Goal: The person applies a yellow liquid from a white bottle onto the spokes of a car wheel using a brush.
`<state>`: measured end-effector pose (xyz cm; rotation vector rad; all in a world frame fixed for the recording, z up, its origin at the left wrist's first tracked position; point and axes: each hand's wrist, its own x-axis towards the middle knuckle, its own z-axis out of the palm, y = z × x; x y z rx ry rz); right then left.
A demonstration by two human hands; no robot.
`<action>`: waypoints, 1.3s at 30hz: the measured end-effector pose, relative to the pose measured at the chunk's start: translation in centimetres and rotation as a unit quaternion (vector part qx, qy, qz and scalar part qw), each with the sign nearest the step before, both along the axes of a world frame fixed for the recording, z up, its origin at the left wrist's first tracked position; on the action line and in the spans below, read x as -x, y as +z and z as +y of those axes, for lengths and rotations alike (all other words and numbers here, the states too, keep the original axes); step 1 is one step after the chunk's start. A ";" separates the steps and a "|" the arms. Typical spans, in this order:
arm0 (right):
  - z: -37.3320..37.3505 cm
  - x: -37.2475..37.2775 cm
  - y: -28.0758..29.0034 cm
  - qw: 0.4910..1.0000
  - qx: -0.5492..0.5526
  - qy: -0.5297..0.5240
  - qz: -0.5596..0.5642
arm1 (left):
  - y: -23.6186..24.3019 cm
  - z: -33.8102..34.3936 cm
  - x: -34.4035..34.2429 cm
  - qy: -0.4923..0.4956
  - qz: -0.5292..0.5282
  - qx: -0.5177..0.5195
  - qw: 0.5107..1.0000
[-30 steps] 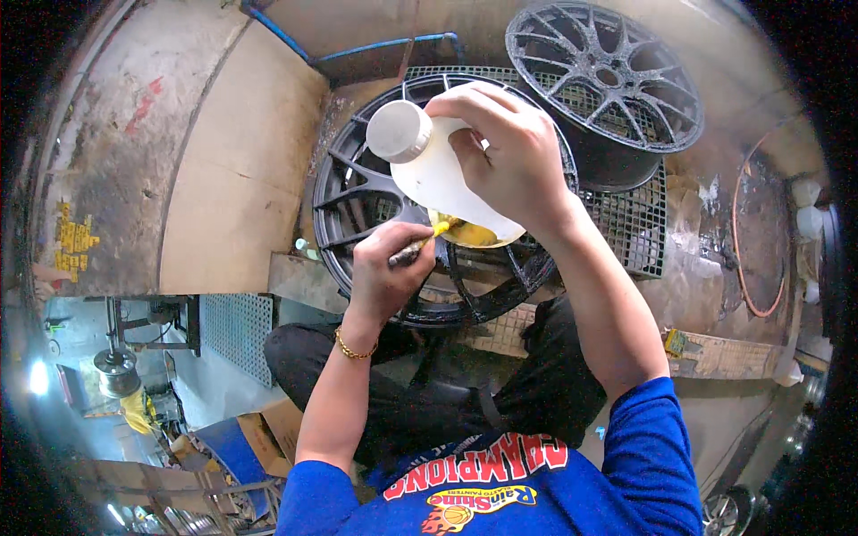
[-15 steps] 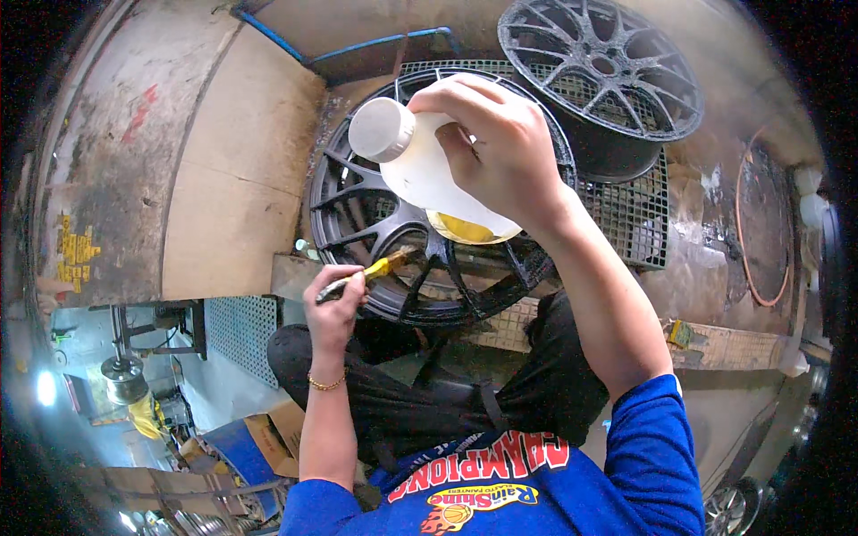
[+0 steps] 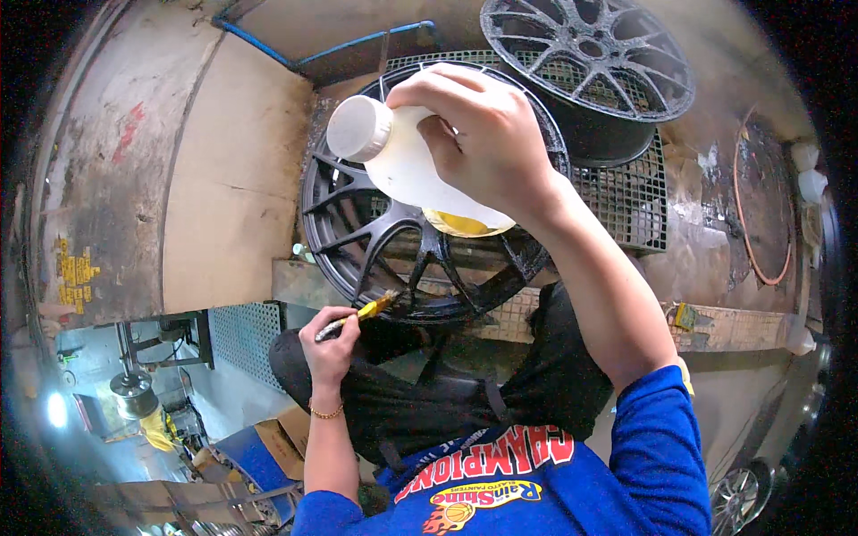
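My left hand [image 3: 329,344] is closed round the handle of a paintbrush [image 3: 362,314]. The brush has a yellow part, and its bristles meet the near left edge of a dark multi-spoke wheel rim [image 3: 391,223]. Above that rim, my right hand [image 3: 492,134] grips a translucent white plastic jug [image 3: 407,161] with a white screw cap. The jug leans with its cap toward the left. A yellow patch shows at its lower end; I cannot tell whether this is liquid or a label. The near spokes look wet and glossy.
A second dark wheel rim [image 3: 590,54] lies farther back to the right on a grid grating [image 3: 626,201]. Bare boards [image 3: 232,188] stand at the left. An orange hose [image 3: 740,214] hangs at the right, and a blue pipe [image 3: 357,46] runs along the back.
My left hand has drawn the brush down and toward me, from a spoke to the rim's near edge. My right hand still holds the jug in nearly the same place.
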<state>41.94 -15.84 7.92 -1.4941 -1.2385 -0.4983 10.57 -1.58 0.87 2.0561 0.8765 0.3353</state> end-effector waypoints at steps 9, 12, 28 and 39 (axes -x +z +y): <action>-0.2 0.4 0.5 1.000 -0.018 -0.005 0.005 | -3.0 -0.6 -6.1 -0.108 -0.094 -0.062 0.988; -0.6 0.2 0.4 1.000 -0.016 0.000 0.008 | -2.1 -0.5 -3.7 -0.158 -0.072 -0.063 0.983; -0.4 0.0 0.4 1.000 -0.024 -0.005 0.001 | 0.4 -1.7 -4.8 -0.384 0.041 -0.230 0.893; -0.2 0.4 0.4 1.000 -0.009 0.004 0.004 | 2.3 -2.7 -5.1 -0.294 0.047 -0.207 0.932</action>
